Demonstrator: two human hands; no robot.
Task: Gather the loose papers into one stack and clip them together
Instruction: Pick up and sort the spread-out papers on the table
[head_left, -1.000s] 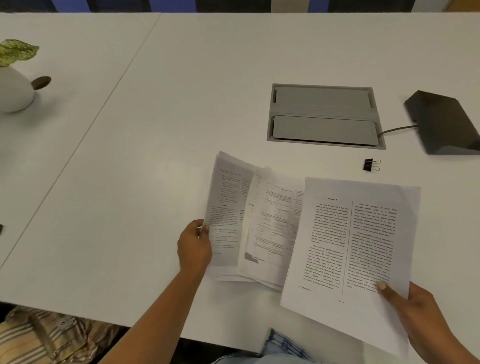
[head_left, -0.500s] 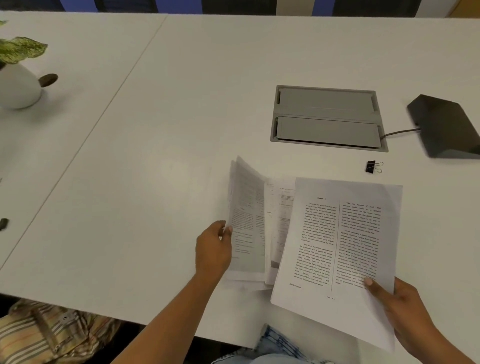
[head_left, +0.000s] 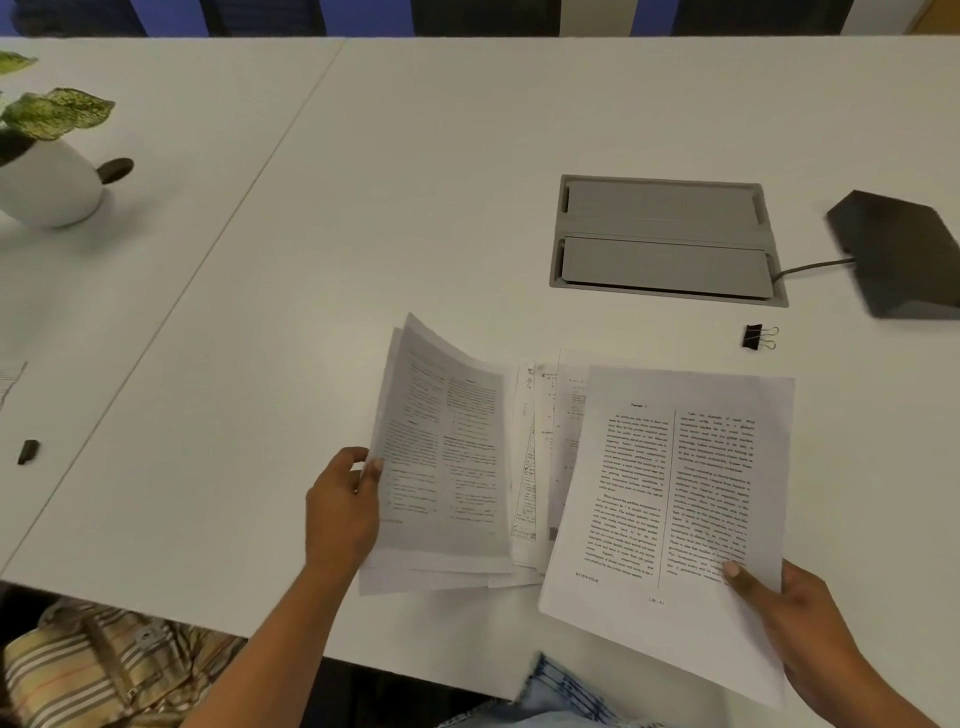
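Several printed papers lie fanned near the front edge of the white table (head_left: 415, 182). My left hand (head_left: 340, 512) grips the left edge of a two-column sheet (head_left: 447, 467), which curls up off the pile. My right hand (head_left: 779, 608) pinches the lower right corner of another two-column page (head_left: 670, 493) that overlaps the pile's right side. Between them show the edges of other sheets (head_left: 530, 467). A black binder clip (head_left: 757, 336) rests on the table beyond the right page, untouched.
A grey cable hatch (head_left: 662, 239) is set into the table behind the papers. A black wedge-shaped device (head_left: 904, 260) with a cable stands at far right. A white plant pot (head_left: 47, 182) is at far left. A small dark object (head_left: 27, 451) and a paper corner (head_left: 8, 379) are at the left edge.
My left hand has shifted right and lifted the left sheet's edge, so it curls up. My right hand has drawn its page left over the pile.
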